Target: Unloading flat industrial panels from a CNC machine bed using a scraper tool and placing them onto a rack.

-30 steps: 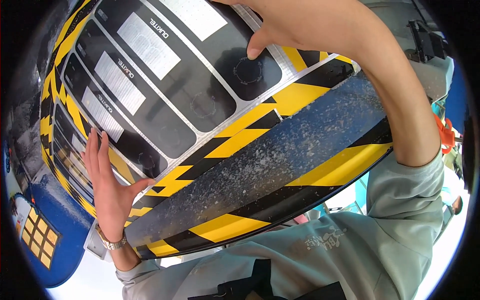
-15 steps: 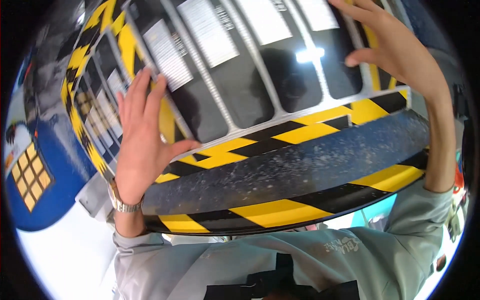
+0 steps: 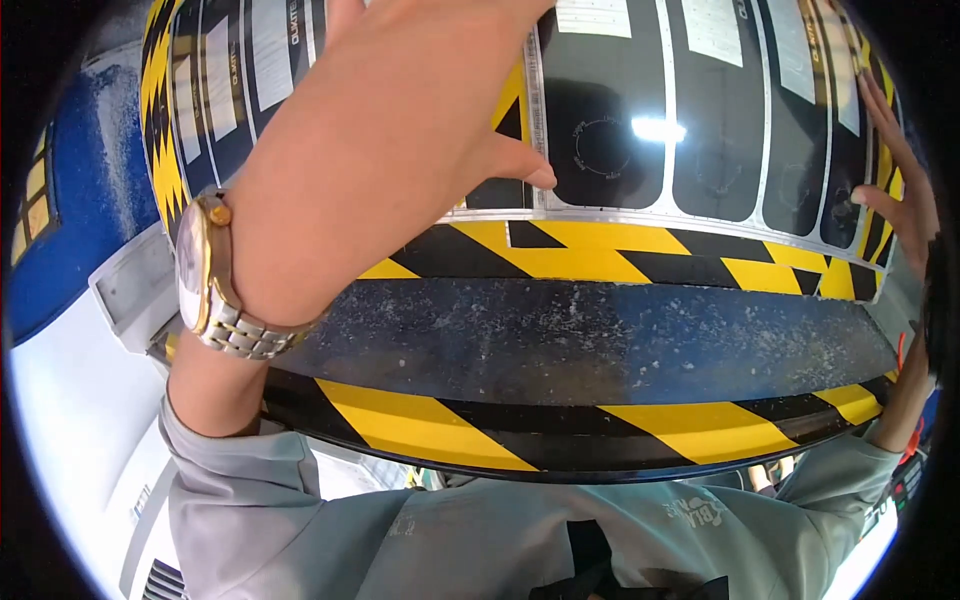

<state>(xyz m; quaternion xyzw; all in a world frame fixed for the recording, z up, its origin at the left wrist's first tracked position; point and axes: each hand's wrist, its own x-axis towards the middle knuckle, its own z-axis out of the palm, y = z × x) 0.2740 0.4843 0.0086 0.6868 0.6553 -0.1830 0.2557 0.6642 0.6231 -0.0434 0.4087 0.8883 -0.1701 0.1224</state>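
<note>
A framed sheet of dark rounded panels [image 3: 610, 110] with white printed labels and pale dividing strips lies before me. My left hand [image 3: 400, 130], wearing a metal watch [image 3: 210, 275], reaches large across the left part of it. Its thumb is stretched out beside the frame's left edge strip, most of its fingers pass out of the top of view, and contact with the sheet is unclear. At the far right, my right hand [image 3: 905, 200] has its fingers extended along the sheet's right edge and its thumb apart, over the outermost panel.
A second set of dark labelled panels [image 3: 215, 110] lies left of my wrist. Yellow and black striped tape [image 3: 590, 262] borders the sheets. Nearer me runs a worn dark ledge [image 3: 500, 335] with a striped front edge [image 3: 420, 425]. A blue surface [image 3: 85, 200] is at the left.
The view has shifted, so the sheet now appears level rather than tilted. My left hand looks larger and higher, and my right hand now sits closer to the right rim.
</note>
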